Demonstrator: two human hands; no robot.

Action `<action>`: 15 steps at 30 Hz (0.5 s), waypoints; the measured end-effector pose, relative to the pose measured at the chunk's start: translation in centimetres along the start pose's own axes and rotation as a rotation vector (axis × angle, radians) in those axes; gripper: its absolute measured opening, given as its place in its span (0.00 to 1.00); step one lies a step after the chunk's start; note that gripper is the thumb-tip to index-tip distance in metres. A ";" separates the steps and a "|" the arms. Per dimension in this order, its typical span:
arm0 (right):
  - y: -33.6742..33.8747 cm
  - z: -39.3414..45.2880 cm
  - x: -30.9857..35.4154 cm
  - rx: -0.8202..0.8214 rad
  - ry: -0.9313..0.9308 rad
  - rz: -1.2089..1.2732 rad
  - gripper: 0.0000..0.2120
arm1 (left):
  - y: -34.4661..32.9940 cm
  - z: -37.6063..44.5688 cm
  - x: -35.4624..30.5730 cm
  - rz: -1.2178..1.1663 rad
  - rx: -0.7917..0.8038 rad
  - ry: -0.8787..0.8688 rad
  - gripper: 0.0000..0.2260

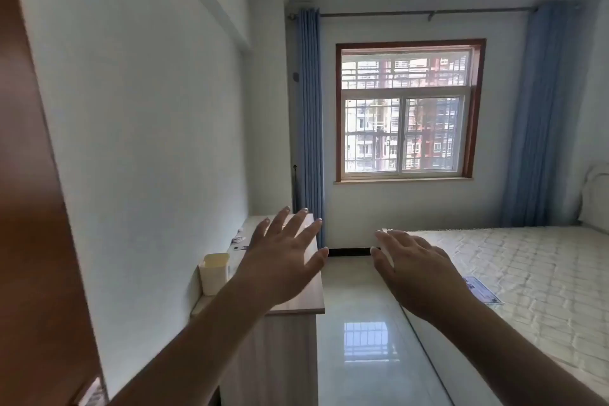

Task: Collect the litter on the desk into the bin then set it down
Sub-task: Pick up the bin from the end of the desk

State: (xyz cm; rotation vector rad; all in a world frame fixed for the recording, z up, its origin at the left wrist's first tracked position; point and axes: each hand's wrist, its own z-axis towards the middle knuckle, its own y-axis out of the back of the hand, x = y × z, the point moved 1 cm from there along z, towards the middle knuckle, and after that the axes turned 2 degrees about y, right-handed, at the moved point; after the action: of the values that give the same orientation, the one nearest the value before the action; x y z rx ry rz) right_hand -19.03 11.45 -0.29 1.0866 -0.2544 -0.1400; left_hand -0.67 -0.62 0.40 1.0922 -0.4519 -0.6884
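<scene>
Both hands raised, left hand (286, 260) and right hand (416, 269), fingers (304, 234) spread, holding nothing. Cream plastic bin (215, 273) at near left of wooden table (298, 301), small pale litter (238, 238) farther along, likely awaiting collection.

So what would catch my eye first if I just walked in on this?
Two bare hands, left hand and right hand, held out open in mid-air, holding nothing. Behind them a bright window framed by blue curtains. At left a desk against the wall carries a small pale bin; a bare mattress lies at right.
</scene>
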 end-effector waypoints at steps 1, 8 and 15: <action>0.0 0.3 -0.7 -0.004 -0.002 0.020 0.23 | -0.4 0.6 -0.3 0.017 0.004 -0.006 0.28; -1.7 3.2 -7.9 0.014 0.029 0.020 0.23 | -4.6 6.0 -3.9 0.063 0.046 -0.020 0.29; -4.1 7.4 -14.3 -0.011 0.056 0.005 0.24 | -7.5 11.3 -6.6 0.073 0.017 0.002 0.28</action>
State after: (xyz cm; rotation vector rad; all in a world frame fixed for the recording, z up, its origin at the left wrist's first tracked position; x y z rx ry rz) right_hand -34.72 6.62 -2.59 1.0775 -0.2061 -0.1065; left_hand -14.78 -5.49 -1.85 1.0866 -0.4945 -0.6207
